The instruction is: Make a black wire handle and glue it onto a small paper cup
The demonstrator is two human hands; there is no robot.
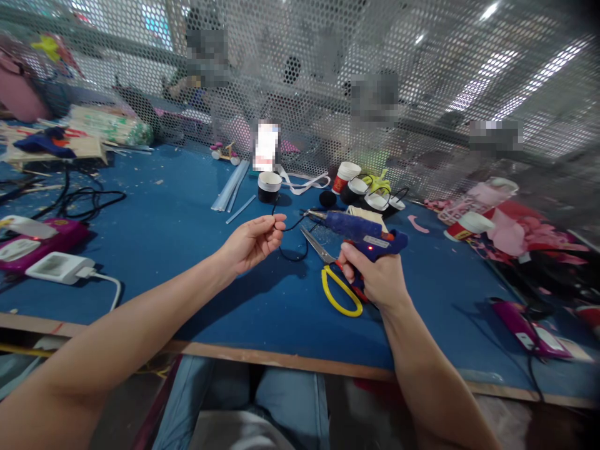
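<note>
My right hand (377, 278) grips a blue hot glue gun (359, 228) with a red light lit on its body; its metal nozzle points left. My left hand (253, 240) pinches a thin black cord (293, 240) between thumb and fingers, just left of the nozzle. The cord loops down onto the blue table (187, 269). Yellow-handled scissors (335, 281) lie on the table right under my right hand.
Clear glue sticks (232, 187), a black-and-white cup (269, 186) and several small cups (360, 187) sit behind. A white power strip (59, 267) and purple boxes (42, 240) lie at left. Pink material (510, 228) is piled at right. A perforated metal screen (422, 94) closes the back.
</note>
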